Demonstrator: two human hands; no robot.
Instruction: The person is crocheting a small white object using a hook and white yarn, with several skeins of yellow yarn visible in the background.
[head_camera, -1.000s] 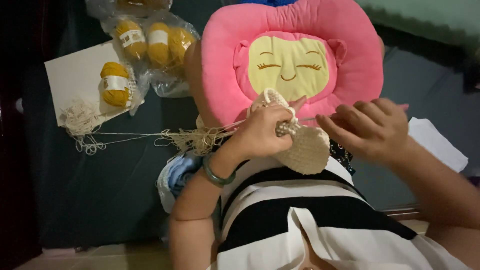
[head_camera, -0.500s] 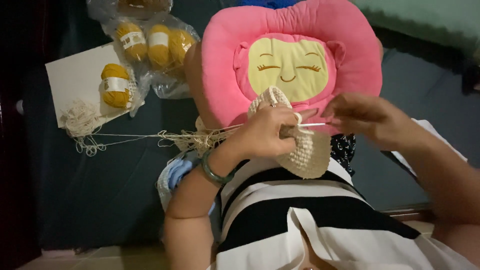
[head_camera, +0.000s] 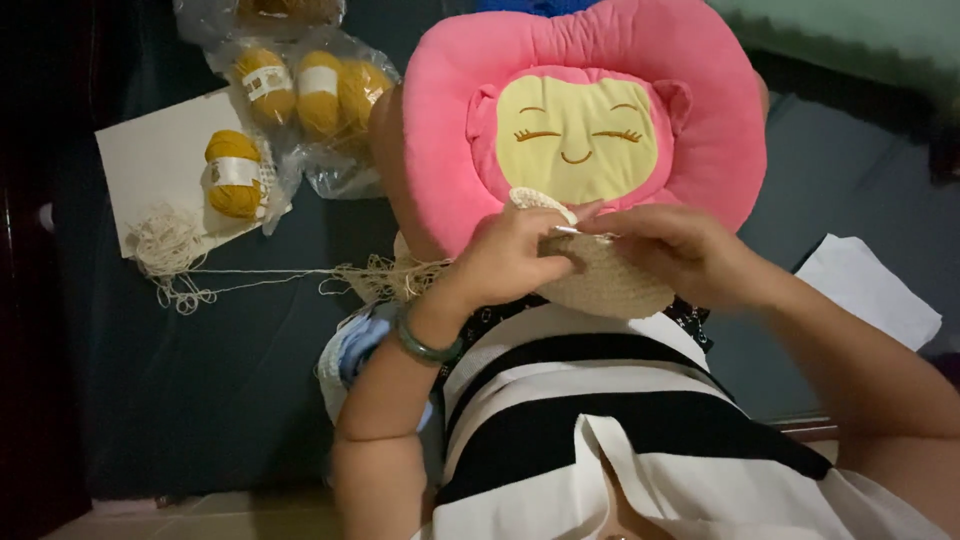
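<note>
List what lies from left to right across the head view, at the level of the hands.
Loose cream yarn tangle → left hand → cream crochet piece → right hand → white paper sheet.

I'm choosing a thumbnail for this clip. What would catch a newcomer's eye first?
First, the big pink cushion with a sleepy yellow face, top centre. Just below it, the left hand and right hand meet over a cream crochet piece, a thin hook between them. At upper left, mustard yarn balls in plastic bags lie beside a white sheet, with loose cream yarn trailing towards the hands.
</note>
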